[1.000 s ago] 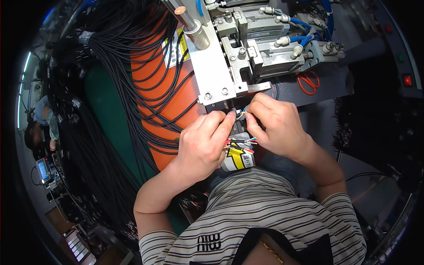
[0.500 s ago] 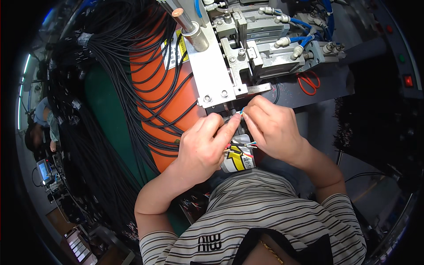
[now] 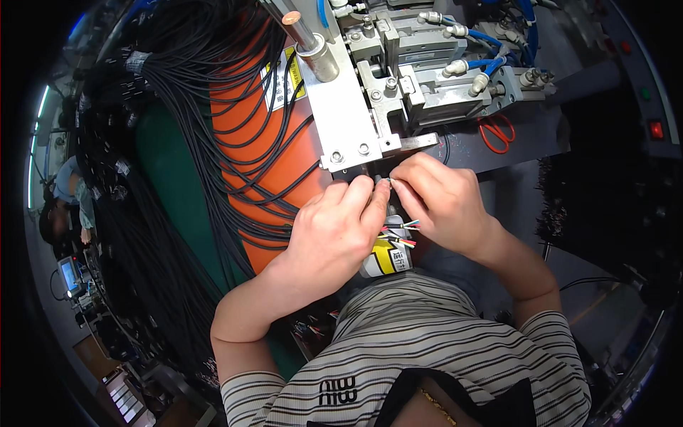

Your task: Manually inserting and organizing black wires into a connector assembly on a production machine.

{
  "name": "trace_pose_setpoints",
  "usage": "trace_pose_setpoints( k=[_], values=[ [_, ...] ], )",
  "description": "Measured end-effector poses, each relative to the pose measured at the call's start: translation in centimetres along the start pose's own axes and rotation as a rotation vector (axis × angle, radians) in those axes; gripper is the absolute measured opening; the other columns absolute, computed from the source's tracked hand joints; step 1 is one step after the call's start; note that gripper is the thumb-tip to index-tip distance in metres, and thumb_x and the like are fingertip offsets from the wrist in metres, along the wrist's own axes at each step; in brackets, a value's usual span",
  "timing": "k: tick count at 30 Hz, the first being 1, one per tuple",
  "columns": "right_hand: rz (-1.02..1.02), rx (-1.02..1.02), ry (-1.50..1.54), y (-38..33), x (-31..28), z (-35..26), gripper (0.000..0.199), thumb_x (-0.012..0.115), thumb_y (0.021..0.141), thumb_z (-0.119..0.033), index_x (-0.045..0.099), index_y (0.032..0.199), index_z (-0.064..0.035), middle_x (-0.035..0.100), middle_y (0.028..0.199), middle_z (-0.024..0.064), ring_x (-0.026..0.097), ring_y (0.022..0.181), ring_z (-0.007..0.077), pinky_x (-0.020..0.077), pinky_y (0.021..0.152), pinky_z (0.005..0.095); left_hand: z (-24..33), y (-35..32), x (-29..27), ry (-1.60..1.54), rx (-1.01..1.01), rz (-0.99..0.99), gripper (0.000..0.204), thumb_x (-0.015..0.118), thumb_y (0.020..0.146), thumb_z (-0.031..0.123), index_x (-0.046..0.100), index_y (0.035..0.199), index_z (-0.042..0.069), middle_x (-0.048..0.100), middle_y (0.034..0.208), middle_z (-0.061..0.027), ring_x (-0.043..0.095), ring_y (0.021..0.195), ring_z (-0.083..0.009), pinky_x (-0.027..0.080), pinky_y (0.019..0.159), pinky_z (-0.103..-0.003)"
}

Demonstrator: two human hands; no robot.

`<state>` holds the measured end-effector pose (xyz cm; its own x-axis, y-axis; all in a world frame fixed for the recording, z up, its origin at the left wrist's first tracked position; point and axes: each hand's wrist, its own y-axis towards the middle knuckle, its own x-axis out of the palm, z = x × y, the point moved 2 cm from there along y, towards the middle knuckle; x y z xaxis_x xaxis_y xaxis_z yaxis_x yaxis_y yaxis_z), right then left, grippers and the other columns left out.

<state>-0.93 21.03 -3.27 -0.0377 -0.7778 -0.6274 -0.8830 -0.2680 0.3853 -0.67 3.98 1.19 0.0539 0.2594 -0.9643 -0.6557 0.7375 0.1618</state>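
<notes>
My left hand (image 3: pixel 334 231) is closed, its thumb and forefinger pinched together just under the machine's front edge. Out of its palm side stick black cable ends with stripped, coloured wires (image 3: pixel 404 226), in red, white, blue and yellow. My right hand (image 3: pixel 445 203) pinches right beside the left fingertips, on what looks like thin wires, mostly hidden by the fingers. Both hands nearly touch there, below the silver metal plate (image 3: pixel 348 132) of the clamping machine (image 3: pixel 441 96).
Black cables (image 3: pixel 235 164) fan over an orange surface (image 3: pixel 245 146) at left, beside a green one (image 3: pixel 167 153). Red-handled scissors (image 3: pixel 496 134) lie right of the machine. A yellow-and-white label (image 3: pixel 388 260) is below my hands. Another person (image 3: pixel 70 188) is at far left.
My left hand has shifted slightly right, its fingers more curled. The coloured wire ends moved a little right with it. The blue wire seen at my right fingertips is now mostly hidden.
</notes>
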Motion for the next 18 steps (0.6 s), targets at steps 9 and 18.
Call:
trace_pose_setpoints(
  k=[9,18],
  values=[
    [-0.262,0.293,0.287,0.5,-0.1,1.8,0.016,0.068,0.081,-0.002,0.067,0.096,0.0002,0.062,0.071,0.0045,0.055,0.053,0.0070,0.0401,0.047,0.0232,-2.0,-3.2,0.3,-0.073,-0.140,0.202,0.042,0.067,0.067,-0.004,0.068,0.109,0.000,0.057,0.094,-0.0111,0.059,0.081,-0.0266,0.047,0.074,-0.039],
    [-0.304,0.170,0.650,-0.6,-1.8,-1.4,0.028,0.068,0.081,0.005,0.067,0.108,0.0013,0.064,0.101,0.0090,0.056,0.064,0.0034,0.0429,0.054,0.0162,-2.9,-2.9,1.3,-0.112,-0.237,0.227,0.039,0.070,0.071,-0.002,0.065,0.109,-0.001,0.059,0.089,-0.0116,0.059,0.073,-0.0265,0.048,0.065,-0.037]
  ],
)
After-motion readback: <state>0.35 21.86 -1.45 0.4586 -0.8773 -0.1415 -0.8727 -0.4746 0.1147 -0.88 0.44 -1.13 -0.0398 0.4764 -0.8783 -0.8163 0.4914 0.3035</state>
